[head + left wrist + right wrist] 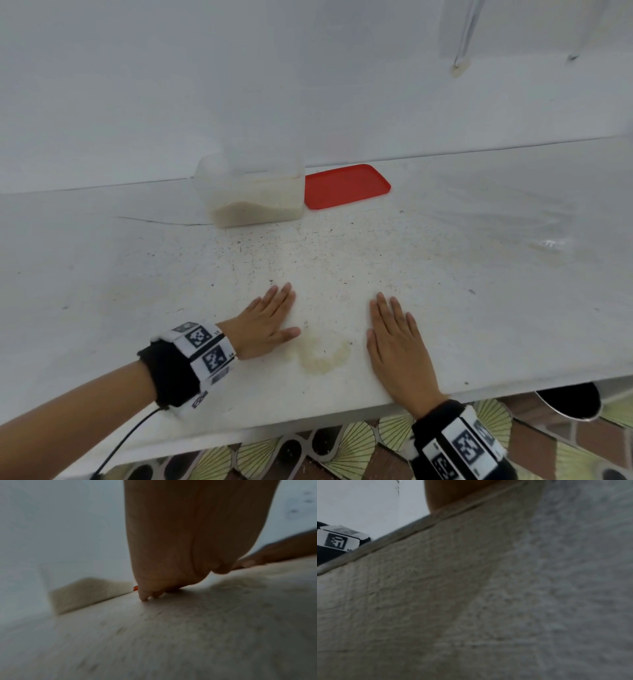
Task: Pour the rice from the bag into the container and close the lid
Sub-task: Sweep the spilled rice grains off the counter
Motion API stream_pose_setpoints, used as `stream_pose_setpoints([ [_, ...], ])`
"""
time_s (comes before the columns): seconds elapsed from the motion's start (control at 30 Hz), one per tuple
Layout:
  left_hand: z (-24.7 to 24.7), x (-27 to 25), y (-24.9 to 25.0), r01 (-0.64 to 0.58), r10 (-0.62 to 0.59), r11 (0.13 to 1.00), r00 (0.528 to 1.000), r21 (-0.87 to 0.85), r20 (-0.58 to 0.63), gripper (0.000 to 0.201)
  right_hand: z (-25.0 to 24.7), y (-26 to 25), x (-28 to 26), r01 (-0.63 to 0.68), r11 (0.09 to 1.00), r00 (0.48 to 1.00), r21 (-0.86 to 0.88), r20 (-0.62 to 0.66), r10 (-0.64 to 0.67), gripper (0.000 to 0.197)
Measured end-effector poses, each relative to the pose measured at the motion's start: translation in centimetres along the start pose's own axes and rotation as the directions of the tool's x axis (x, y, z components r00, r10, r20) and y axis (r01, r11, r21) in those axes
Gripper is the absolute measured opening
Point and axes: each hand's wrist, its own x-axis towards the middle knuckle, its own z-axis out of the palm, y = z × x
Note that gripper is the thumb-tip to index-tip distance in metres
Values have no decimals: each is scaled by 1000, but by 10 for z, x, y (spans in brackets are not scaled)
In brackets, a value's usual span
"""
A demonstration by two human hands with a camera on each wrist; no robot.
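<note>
Your right hand (399, 346) lies flat at the counter's (137, 260) near edge, fingers straight, holding nothing; your left hand (265, 322) rests flat just beside it, fingers spread. Beyond them stretches bare counter. At the back wall the open container (253, 192) holds rice (255, 212); the red lid (346, 186) seems to touch its right side.

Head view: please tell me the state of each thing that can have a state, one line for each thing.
Clear plastic container: upright, no lid on it, rice only in the bottom part.
Red flat plastic lid: off, lying flat on the counter, right of the container.
Clear plastic bag: lying flat on the counter, looks empty.
Left hand: flat on the white counter, holds nothing.
Right hand: flat on the counter, holds nothing.
</note>
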Motion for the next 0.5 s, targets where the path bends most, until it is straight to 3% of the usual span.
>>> stream_pose_setpoints([
  [0.07,7,0,10,-29,29,999,1000,27,12,114,0,-7,2,6,1000,997,21,73,-7,64],
  [0.2,16,-10,36,-120,119,992,992,28,44,82,4,-7,5,86,996,992,0,96,-86,62],
  [0.27,15,-17,37,-152,154,987,987,-47,45,85,-2,-6,6,148,989,984,-17,105,-145,69],
  [0.33,15,-25,29,-115,113,984,993,-133,-25,100,-5,-3,1,248,967,957,62,138,-254,78],
  [0.4,18,-36,18,-37,12,968,995,-250,-102,115,-8,-6,-2,267,955,938,126,194,-288,86],
  [0.5,33,-57,6,88,-139,941,981,-328,-136,123,-9,-15,-3,247,968,926,35,286,-246,70],
])
